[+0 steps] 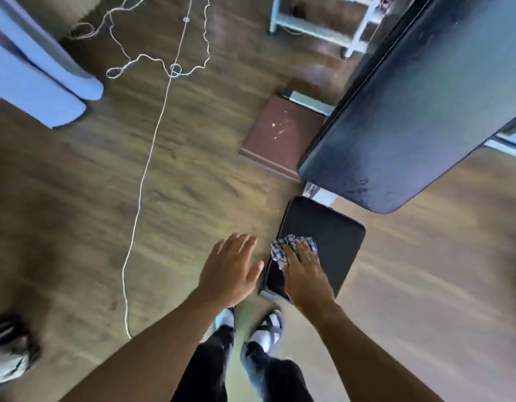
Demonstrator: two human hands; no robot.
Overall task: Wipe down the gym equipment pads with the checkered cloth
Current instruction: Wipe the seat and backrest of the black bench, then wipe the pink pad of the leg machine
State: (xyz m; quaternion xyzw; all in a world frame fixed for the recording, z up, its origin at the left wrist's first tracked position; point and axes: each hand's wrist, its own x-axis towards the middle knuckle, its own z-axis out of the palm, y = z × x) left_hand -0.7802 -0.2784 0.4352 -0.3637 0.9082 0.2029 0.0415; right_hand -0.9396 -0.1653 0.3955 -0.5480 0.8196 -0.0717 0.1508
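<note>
The cloth (291,248) is pinned under the flat palm and fingers of the right hand (304,274), pressed onto the left part of the seat pad (335,242); whether the grip curls around it cannot be told, since the fingers lie spread on top. The cloth is bunched, its checkered folds showing past the fingertips towards the pad's far left corner. The left hand (230,268) is held wide and empty, fingers spread, just beside the pad's left edge, above the floor (91,213). A long dark back pad (419,111) is seen tilted beyond the seat pad, apart from it. A white cord (143,181) is trailed across the floor to the left. Two feet in sandals (268,329) are seen below the hands, near the seat pad's near edge.
</note>
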